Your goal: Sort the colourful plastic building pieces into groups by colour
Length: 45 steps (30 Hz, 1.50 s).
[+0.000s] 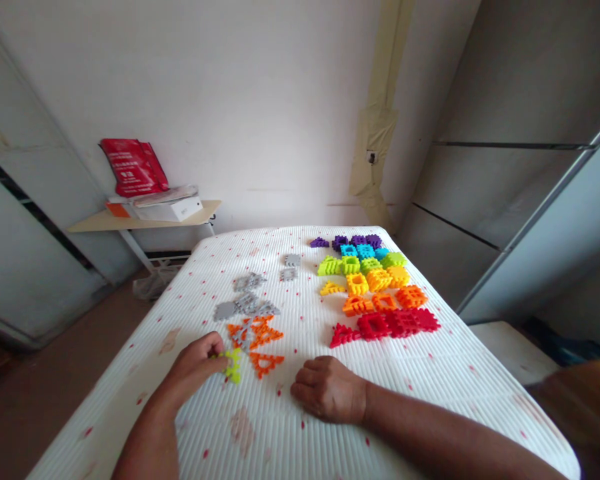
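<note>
My left hand [203,357] pinches a lime-green interlocking plastic tile [234,366] between thumb and fingers, low over the table. Just right of it lies an orange triangular tile [266,364]. Beyond are more orange triangle tiles [265,331], partly covered by a grey tile, and a loose group of grey tiles [250,303]. Two grey square tiles [292,260] lie farther off. My right hand [329,389] rests closed on the tablecloth, knuckles up, with nothing showing in its fingers. Nearest to it is the row of red tiles [400,323].
Rows of orange [384,303], yellow [379,279], green [351,265], blue [365,251] and purple [358,241] tiles run along the right of the white padded tablecloth [260,433]. A side table [100,220] carries a white box [173,208] and red bag [133,167]. Cabinets [500,180] stand right.
</note>
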### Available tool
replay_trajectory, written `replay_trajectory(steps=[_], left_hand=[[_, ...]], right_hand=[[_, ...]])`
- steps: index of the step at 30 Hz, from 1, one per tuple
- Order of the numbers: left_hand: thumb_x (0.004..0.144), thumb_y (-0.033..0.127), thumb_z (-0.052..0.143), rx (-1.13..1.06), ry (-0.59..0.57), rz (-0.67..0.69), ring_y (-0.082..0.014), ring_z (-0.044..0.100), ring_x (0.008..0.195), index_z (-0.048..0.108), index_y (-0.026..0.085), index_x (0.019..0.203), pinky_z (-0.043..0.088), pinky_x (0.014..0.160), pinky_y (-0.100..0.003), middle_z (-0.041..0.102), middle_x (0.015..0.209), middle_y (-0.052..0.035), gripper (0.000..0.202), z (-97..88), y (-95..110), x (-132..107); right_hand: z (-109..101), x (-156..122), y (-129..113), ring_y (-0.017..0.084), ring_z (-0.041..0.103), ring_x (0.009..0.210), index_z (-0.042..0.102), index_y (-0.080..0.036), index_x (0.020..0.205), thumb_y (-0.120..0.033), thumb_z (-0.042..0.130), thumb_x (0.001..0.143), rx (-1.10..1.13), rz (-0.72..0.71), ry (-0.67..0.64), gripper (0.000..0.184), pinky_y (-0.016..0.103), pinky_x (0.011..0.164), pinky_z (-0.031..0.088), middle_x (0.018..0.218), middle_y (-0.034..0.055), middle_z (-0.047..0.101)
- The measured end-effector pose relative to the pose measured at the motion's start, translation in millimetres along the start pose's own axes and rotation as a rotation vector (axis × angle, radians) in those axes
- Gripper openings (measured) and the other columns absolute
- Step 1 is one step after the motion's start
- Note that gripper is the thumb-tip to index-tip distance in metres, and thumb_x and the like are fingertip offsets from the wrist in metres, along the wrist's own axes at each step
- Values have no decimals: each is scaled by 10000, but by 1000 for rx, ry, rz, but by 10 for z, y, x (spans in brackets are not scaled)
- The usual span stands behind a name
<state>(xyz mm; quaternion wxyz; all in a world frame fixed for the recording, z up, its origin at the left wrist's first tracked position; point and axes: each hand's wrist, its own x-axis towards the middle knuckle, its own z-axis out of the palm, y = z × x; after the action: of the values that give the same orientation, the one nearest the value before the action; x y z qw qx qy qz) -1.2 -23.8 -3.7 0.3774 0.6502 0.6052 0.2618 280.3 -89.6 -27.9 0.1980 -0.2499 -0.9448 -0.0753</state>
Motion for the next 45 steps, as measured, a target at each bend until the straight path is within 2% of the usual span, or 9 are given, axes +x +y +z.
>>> replay_trajectory(steps=[6, 13, 18, 22, 27, 31, 36, 41, 45], left_hand=[[650, 368, 635, -359, 14, 4, -76, 342, 444, 428, 199, 640, 248, 457, -204, 430, 480, 91, 267, 73, 74, -3], [636, 324, 683, -733, 147, 44, -80, 490, 489, 504, 175, 700, 354, 511, -201, 552, 522, 56, 241, 382, 217, 58], [613, 320, 689, -765, 199, -14, -113, 580, 536, 544, 170, 817, 415, 551, -225, 628, 611, 31, 292, 461, 329, 20], [580, 334, 712, -733, 243, -37, -150, 630, 610, 559, 159, 971, 445, 579, -237, 668, 670, 3, 455, 485, 434, -14], [599, 329, 715, -789, 209, -24, -162, 653, 674, 447, 153, 1259, 490, 692, -274, 679, 698, 3, 734, 533, 473, -31], [590, 346, 721, -759, 208, -42, -167, 652, 675, 432, 150, 1294, 501, 695, -278, 679, 695, -1, 786, 560, 466, -26], [615, 368, 699, -721, 194, -33, -172, 655, 702, 422, 177, 1303, 506, 707, -281, 678, 711, 9, 765, 558, 511, -48], [659, 435, 669, -699, 239, 9, -198, 661, 836, 390, 198, 1317, 501, 756, -298, 678, 794, -17, 753, 527, 543, -91], [637, 466, 674, -723, 279, -15, -197, 657, 825, 419, 180, 1292, 498, 707, -280, 680, 843, -45, 759, 507, 519, -85]], right_hand=[[-9, -1, -13, 123, 450, 592, 485, -177, 681, -187, 447, 887, 7, 11, 9, 210, 277, 527, 274, 660, -2, 540], [-30, -6, -19, 129, 442, 576, 505, -180, 699, -183, 401, 900, 74, 36, 8, 226, 279, 527, 308, 646, 3, 534], [-88, 79, 69, 141, 528, 643, 567, -162, 808, -137, 372, 892, 146, 99, 124, 215, 259, 587, 398, 695, 41, 591], [-185, 345, 225, 157, 579, 792, 582, -149, 934, -128, 391, 896, 121, 220, 219, 196, 266, 698, 459, 865, 85, 641], [-253, 763, 315, 182, 561, 869, 565, -146, 979, -177, 480, 874, -12, 310, 65, 139, 279, 741, 472, 956, 93, 624], [-217, 951, 299, 179, 552, 800, 557, -159, 930, -215, 494, 883, -95, 336, -96, 97, 259, 654, 463, 874, 60, 611], [-184, 973, 316, 167, 555, 791, 566, -154, 925, -235, 491, 888, -53, 330, -115, 117, 250, 669, 454, 850, 52, 604], [-360, 864, 729, 157, 588, 846, 583, -158, 1058, -202, 604, 799, 70, 390, -48, 264, 252, 755, 459, 934, 58, 623], [-622, 701, 1402, 181, 601, 916, 590, -183, 1124, -208, 623, 772, -39, 662, -21, 354, 280, 806, 457, 1057, 76, 631]])
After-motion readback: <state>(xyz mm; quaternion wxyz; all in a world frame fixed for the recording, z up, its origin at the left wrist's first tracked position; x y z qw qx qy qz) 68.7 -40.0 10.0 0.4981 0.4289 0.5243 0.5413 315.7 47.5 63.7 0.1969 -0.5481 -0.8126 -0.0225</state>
